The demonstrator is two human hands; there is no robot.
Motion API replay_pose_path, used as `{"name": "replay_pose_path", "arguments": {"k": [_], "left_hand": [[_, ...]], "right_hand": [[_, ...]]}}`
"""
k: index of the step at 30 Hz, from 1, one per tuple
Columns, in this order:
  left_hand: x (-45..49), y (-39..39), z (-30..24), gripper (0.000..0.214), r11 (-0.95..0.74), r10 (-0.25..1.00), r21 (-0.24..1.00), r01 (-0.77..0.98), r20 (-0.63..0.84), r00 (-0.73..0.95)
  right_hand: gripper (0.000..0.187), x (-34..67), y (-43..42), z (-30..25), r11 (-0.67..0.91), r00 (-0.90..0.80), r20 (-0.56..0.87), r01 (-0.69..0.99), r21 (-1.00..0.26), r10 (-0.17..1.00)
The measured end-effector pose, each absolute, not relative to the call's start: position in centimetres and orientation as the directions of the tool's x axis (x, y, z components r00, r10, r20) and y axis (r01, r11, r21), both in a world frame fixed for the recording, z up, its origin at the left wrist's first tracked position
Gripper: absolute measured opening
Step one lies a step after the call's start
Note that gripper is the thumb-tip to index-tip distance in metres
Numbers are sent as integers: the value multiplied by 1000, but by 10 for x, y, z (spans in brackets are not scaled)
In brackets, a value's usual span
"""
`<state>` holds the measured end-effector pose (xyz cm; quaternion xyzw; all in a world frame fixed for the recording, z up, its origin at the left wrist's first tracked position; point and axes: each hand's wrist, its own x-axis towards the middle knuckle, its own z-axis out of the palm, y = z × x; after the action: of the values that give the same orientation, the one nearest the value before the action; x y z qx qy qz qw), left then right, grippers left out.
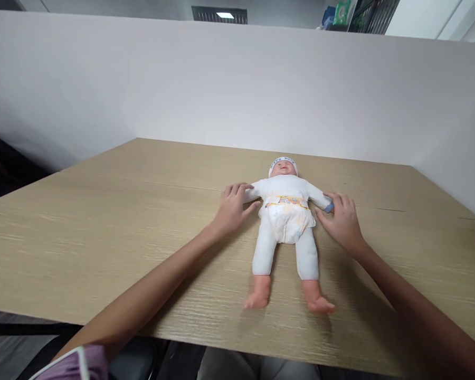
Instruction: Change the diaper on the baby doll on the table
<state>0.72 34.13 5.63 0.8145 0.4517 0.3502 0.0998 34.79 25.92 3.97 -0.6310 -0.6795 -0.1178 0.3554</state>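
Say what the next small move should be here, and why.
I'd probably draw the left hand and right hand away from the arms of the baby doll: it lies face up, legs apart, on the wood-grain table, with the diaper around its hips, so it seems to need no steadying.

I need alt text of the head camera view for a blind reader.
A doll in white, wearing a diaper, lies face up on a tan table, feet toward the viewer. The left hand and right hand are at the ends of its outstretched arms.
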Motion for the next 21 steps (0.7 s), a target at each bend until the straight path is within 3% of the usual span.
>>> {"name": "replay_pose_path", "arguments": {"k": [2, 4, 9, 13, 17, 21], "left_hand": [[16, 364, 51, 59, -531, 830, 404, 745, 426, 361], [27, 381, 48, 59, -480, 868, 393, 784, 340, 362], [44, 387, 55, 38, -391, 918, 444, 806, 254, 305], [35, 355, 70, 41, -326, 945, 514, 794, 199, 260], [16, 283, 88, 52, -345, 935, 638, 688, 175, 307], [5, 175, 92, 40, -390, 908, 695, 604, 180, 379]], "right_hand": [[61, 352, 281, 35, 109, 59, 577, 961, -253, 814], [64, 348, 299, 32, 36, 105, 482, 961, -273, 870], [31, 328, 320, 33, -52, 188, 382, 939, -341, 905], [26, 328, 305, 44, -4, 170, 374, 914, -405, 912], [33, 336, 258, 64, 85, 104, 348, 869, -488, 932], [42, 341, 189, 84, 253, -37, 335, 734, -630, 941]]}}
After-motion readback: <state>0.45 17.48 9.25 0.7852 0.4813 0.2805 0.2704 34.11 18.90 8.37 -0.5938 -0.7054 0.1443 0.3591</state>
